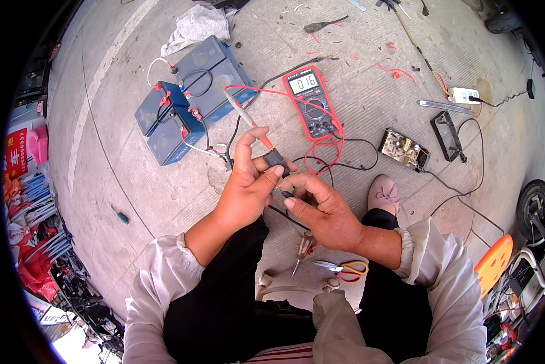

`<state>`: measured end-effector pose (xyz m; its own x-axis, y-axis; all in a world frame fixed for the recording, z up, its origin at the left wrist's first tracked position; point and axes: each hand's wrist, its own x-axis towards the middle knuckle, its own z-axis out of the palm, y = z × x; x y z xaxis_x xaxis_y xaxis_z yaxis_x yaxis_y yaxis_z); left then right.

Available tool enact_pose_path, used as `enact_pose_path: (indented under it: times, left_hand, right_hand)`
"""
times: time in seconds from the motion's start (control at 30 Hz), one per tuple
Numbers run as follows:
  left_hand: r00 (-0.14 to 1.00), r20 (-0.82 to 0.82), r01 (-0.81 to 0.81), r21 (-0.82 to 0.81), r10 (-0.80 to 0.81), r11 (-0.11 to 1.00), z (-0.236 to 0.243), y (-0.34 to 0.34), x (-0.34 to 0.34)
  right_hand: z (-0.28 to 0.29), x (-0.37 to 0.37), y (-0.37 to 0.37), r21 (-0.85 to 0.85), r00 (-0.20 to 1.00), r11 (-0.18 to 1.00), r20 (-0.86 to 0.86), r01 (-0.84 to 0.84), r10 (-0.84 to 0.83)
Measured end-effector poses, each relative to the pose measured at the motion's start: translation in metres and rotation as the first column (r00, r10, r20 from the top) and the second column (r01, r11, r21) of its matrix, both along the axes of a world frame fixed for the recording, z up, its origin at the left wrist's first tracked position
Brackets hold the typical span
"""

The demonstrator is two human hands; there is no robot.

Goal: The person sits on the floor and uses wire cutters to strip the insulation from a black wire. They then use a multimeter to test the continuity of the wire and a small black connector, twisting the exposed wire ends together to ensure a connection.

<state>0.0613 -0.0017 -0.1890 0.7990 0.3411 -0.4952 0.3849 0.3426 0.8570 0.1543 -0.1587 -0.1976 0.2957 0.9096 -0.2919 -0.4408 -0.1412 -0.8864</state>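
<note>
My left hand [248, 188] grips a black plug [275, 160], with a red-tipped grey test probe [248, 120] angled into it between my fingers. Just right of it, my right hand [324, 215] pinches a small dark piece [284, 193], perhaps a probe or wire end, against the plug's lower side; my fingers partly hide the contact. Beyond my hands lies a red multimeter [309, 103] with a lit display and coiled red and black leads. Four blue batteries [218, 67], joined by short cables, stand at the upper left.
An opened charger [404, 148], its casing half [445, 136] and a white power strip [463, 95] lie at right. A screwdriver [300, 255] and scissors [348, 270] sit low between my legs. A cloth [196, 30], wire scraps, wheels [534, 212] and stacked parts surround the concrete floor [115, 151].
</note>
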Motion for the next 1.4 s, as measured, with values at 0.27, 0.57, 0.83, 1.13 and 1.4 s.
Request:
enact_pose_path:
  times: [0.27,0.57,0.83,1.13,1.4]
  left_hand:
    - [1.000,-0.021,-0.009,0.002,0.009,1.000,0.0017,-0.0011,0.0001]
    - [1.000,-0.001,0.000,0.002,0.000,1.000,-0.0004,-0.0009,-0.0009]
    - [1.000,-0.018,0.020,0.014,-0.020,1.000,0.0028,-0.0001,-0.0011]
    - [1.000,0.006,0.030,0.010,-0.030,1.000,0.0003,0.0001,-0.0020]
    - [0.999,0.000,0.032,0.004,-0.032,0.999,-0.0016,0.0006,-0.0032]
  right_hand:
    - [0.0047,0.0036,0.0003,-0.018,0.999,0.999,0.004,-0.042,0.042]
    - [0.0012,0.0024,-0.0014,-0.049,0.999,0.997,0.006,-0.053,0.054]
    - [0.0030,0.0028,-0.0013,-0.047,0.998,0.997,0.016,-0.058,0.059]
    - [0.0021,0.0021,-0.0017,-0.026,0.999,0.999,0.003,-0.047,0.047]
    - [0.0013,0.0019,-0.0028,-0.049,0.998,0.997,-0.014,-0.054,0.054]
